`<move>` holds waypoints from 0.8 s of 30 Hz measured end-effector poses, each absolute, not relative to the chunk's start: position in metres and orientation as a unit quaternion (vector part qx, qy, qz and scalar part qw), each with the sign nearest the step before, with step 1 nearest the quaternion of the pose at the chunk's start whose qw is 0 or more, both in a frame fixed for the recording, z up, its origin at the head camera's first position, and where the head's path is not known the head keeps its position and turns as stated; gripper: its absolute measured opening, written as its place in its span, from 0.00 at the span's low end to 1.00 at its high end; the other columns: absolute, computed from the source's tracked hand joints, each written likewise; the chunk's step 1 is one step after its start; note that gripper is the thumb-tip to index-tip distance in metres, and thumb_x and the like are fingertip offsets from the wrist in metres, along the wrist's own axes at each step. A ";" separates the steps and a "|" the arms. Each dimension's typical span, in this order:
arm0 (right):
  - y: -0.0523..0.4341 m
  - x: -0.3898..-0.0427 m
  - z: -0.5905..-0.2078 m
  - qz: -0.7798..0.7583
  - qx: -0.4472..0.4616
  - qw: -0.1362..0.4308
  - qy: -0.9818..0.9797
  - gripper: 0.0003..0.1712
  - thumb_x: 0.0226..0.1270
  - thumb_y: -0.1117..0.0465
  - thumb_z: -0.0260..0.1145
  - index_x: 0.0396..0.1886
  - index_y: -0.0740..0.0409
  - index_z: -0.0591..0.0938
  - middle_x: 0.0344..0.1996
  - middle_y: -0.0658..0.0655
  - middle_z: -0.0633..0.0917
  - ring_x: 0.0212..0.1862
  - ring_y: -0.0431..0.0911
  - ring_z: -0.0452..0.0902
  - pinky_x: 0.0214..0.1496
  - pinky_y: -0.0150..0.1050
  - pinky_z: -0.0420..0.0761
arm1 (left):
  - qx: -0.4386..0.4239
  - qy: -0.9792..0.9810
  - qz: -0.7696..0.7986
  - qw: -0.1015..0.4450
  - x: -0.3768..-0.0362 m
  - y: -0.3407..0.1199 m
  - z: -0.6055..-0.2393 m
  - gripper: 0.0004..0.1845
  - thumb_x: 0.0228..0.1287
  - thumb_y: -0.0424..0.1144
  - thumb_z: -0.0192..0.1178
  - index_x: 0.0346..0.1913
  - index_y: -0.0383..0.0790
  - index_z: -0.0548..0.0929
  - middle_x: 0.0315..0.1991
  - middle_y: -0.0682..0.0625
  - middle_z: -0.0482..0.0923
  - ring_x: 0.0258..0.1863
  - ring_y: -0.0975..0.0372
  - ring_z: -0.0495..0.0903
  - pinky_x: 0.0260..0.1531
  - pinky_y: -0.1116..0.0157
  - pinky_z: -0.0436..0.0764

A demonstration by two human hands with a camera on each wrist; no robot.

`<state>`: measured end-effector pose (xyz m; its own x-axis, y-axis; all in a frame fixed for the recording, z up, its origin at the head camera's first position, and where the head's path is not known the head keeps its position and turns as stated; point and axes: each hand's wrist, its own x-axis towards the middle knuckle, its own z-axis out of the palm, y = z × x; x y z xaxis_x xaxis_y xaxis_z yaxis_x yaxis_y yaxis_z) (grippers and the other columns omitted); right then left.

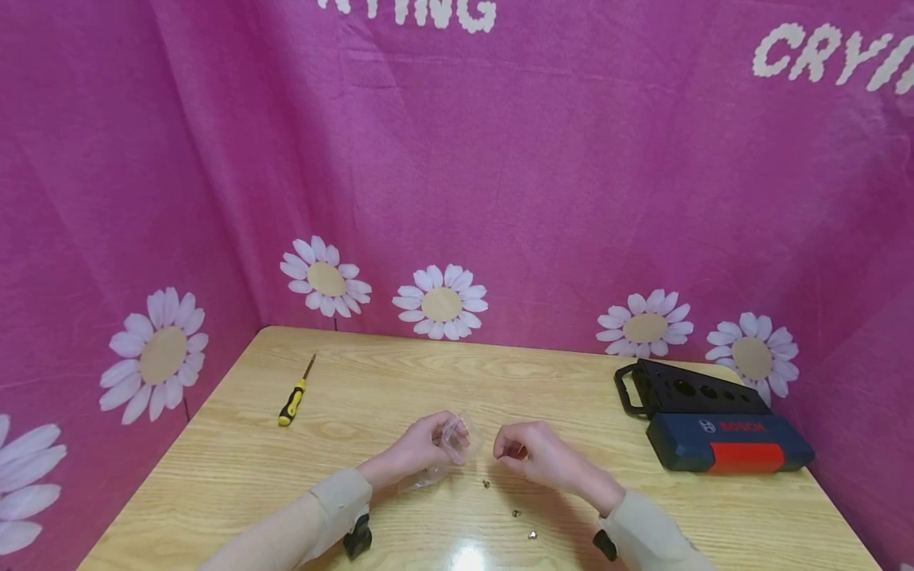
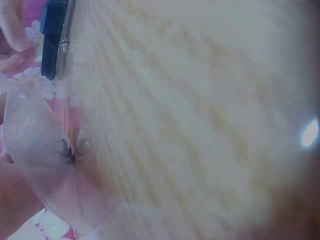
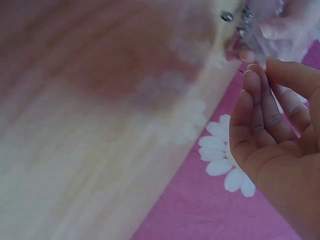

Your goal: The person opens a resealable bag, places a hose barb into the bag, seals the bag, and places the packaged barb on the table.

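"Clear plastic, that bag (image 1: 462,441), just below the centre of the head view. Which of the hands has it?"

"Left hand (image 1: 423,446): fingers and thumb curled round the film, close to what looks like its mouth."

"And the right hand (image 1: 540,456)?"

"Just beside it, fingertips gathered toward the thumb. I see nothing between them, but something tiny could hide there, so I can't tell whether it grasps anything."

"How would the bag handle?"

"Next to no weight, I'd judge, and limp, so it will crumple wherever it's unsupported. Thin film may also slip between dry fingers. Best pinched at the rim, so the mouth gapes and the lower part hangs free."

"What about the metal bits (image 1: 532,535)?"

"Three lie loose on the bench (image 1: 400,369), below and right of the bag. More show by the film at the upper right of the right wrist view; inside or behind it, I couldn't swear. Probably hard, smooth and apt to roll, so take each by its sides with the fingertips."

"Fragile?"

"Bits, hardly. Film might tear on a sharp edge."
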<state>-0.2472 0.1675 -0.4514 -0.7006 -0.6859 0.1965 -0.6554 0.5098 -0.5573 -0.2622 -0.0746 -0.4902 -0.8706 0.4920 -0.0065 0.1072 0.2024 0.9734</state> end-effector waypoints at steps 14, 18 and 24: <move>0.159 -0.241 -0.473 -0.316 -0.390 0.075 0.861 0.04 0.60 0.66 0.72 0.32 0.59 0.84 0.28 0.51 0.87 0.30 0.26 0.74 0.34 0.24 0.81 | 0.199 0.758 0.602 0.155 -0.262 -0.075 -0.489 0.17 0.56 0.23 0.68 0.49 0.30 0.78 0.49 0.36 0.81 0.52 0.54 0.82 0.44 0.69 0.85; 0.156 -0.240 -0.475 -0.317 -0.375 0.081 0.868 0.05 0.59 0.64 0.73 0.31 0.58 0.83 0.27 0.49 0.86 0.29 0.26 0.72 0.33 0.24 0.80 | 0.198 0.758 0.602 0.153 -0.262 -0.075 -0.489 0.17 0.55 0.23 0.68 0.48 0.30 0.78 0.49 0.35 0.82 0.52 0.54 0.82 0.44 0.69 0.85; 0.154 -0.240 -0.477 -0.310 -0.368 0.079 0.873 0.06 0.59 0.63 0.73 0.30 0.57 0.83 0.26 0.48 0.85 0.28 0.26 0.71 0.31 0.23 0.78 | 0.197 0.758 0.603 0.152 -0.261 -0.076 -0.489 0.17 0.55 0.23 0.68 0.48 0.30 0.78 0.49 0.36 0.81 0.53 0.52 0.81 0.44 0.70 0.84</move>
